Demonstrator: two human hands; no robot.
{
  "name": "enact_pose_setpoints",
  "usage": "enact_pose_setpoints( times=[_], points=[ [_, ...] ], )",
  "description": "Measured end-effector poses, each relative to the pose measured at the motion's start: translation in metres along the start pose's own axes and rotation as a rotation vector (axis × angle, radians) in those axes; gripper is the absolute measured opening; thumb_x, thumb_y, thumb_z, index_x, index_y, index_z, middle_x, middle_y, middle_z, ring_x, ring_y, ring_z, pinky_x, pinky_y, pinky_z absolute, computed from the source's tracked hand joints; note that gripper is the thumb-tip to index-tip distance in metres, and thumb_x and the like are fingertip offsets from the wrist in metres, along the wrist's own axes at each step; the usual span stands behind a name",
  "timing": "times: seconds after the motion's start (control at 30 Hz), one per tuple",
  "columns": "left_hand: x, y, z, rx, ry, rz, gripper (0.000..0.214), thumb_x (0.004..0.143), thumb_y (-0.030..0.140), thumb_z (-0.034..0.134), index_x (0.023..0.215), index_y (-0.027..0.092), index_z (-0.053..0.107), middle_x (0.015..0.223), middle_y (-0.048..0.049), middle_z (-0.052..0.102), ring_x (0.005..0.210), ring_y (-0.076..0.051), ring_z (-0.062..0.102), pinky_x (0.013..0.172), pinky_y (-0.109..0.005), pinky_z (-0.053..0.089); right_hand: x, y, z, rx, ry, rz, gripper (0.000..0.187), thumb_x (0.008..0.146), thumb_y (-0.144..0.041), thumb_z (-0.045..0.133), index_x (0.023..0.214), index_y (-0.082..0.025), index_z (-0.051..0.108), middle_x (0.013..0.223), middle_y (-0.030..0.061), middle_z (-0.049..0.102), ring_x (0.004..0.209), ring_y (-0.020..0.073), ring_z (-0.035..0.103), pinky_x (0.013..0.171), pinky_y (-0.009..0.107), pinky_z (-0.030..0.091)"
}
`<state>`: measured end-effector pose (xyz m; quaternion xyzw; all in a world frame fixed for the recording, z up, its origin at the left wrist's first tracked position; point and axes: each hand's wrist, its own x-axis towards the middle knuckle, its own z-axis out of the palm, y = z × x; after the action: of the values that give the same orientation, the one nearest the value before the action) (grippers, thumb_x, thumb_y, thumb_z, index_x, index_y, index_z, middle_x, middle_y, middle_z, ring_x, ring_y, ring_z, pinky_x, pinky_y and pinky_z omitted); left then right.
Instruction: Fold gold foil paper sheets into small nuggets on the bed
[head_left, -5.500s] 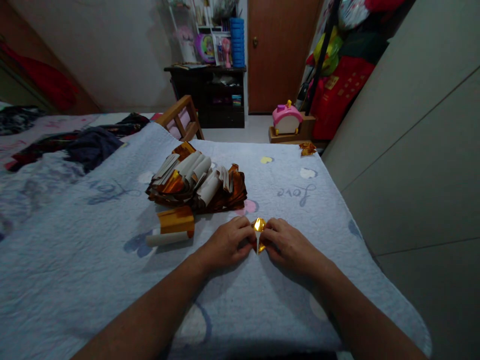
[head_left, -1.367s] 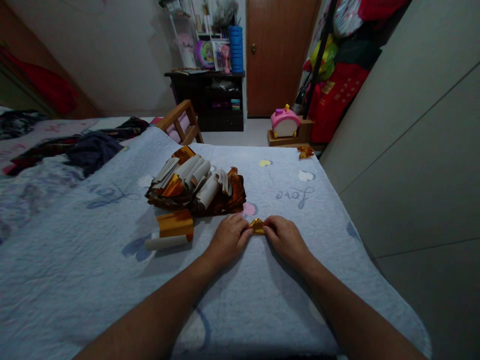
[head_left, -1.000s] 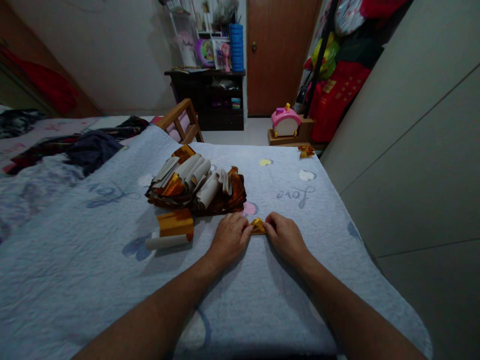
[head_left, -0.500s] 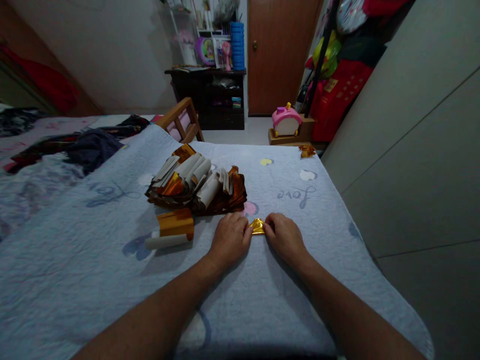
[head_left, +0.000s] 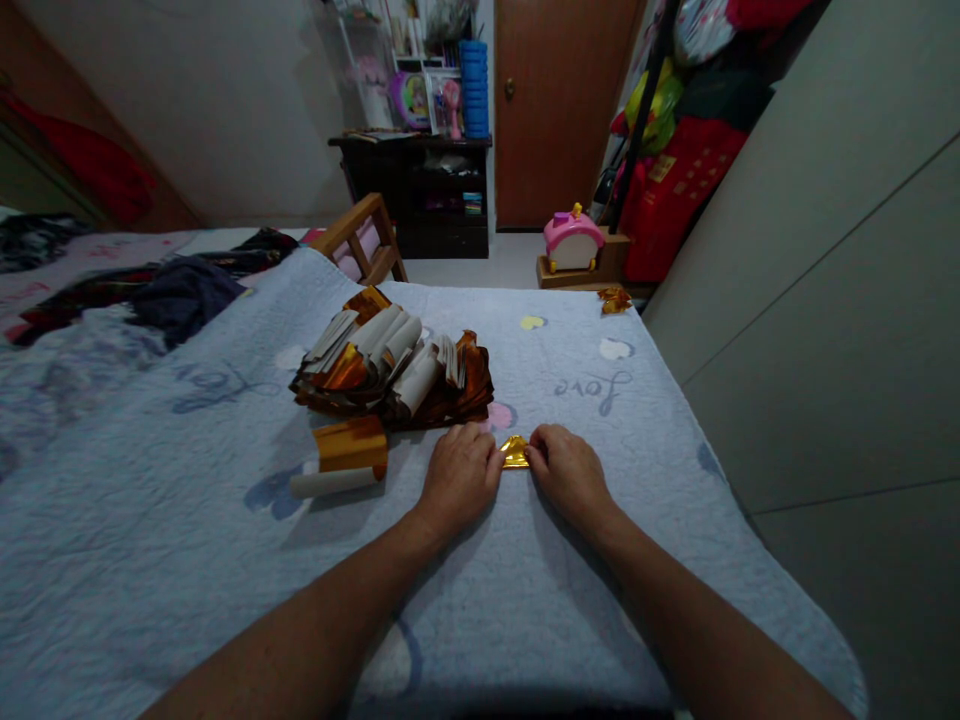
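A small piece of shiny gold foil paper (head_left: 515,453), folded to a peaked shape, lies on the light blue bedspread (head_left: 517,580) between my hands. My left hand (head_left: 463,465) grips its left end, fingers curled. At the right end, my right hand (head_left: 568,468) pinches it between thumb and fingers. The ends of the foil are hidden under my fingertips. Just beyond my left hand rests a thick pile of gold foil sheets (head_left: 472,385) with pale curled backs. One loose gold sheet (head_left: 351,447) with a rolled pale edge is left of my left hand.
Folded gold foil pieces (head_left: 614,300) sit at the bed's far right corner. Dark clothes (head_left: 187,300) lie at the left. Beyond the bed are a wooden chair (head_left: 367,235), a dark cabinet (head_left: 442,235) and a pink toy case (head_left: 574,242). A pale wardrobe (head_left: 847,300) borders the right side.
Both hands keep their hold on the gold foil paper. Its peak looks slightly different in shape, and the hands have barely shifted.
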<state>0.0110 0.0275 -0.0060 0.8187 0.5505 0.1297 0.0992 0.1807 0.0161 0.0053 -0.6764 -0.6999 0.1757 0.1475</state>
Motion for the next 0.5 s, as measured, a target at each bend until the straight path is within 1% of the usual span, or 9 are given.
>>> enact_pose_setpoints(
  times=[0.2, 0.5],
  points=[
    [-0.0001, -0.0001, 0.0005, 0.042, -0.006, 0.017, 0.022, 0.098, 0.027, 0.054, 0.079, 0.019, 0.062, 0.089, -0.0085, 0.062, 0.088, -0.025, 0.055, 0.078, -0.038, 0.042, 0.0008, 0.0022, 0.0027, -0.001, 0.007, -0.008, 0.01, 0.095, -0.019, 0.058, 0.091, -0.019, 0.068, 0.093, 0.0066, 0.071, 0.084, 0.02, 0.062, 0.069, 0.029, 0.036],
    [-0.0006, 0.0011, 0.0006, 0.048, 0.013, 0.01, 0.019, 0.095, 0.026, 0.057, 0.079, 0.019, 0.063, 0.088, -0.0085, 0.062, 0.088, -0.026, 0.056, 0.078, -0.038, 0.042, 0.0006, 0.0017, 0.0033, -0.011, 0.015, -0.006, 0.009, 0.096, -0.021, 0.058, 0.09, -0.02, 0.066, 0.093, 0.006, 0.07, 0.084, 0.02, 0.062, 0.068, 0.029, 0.036]
  ],
)
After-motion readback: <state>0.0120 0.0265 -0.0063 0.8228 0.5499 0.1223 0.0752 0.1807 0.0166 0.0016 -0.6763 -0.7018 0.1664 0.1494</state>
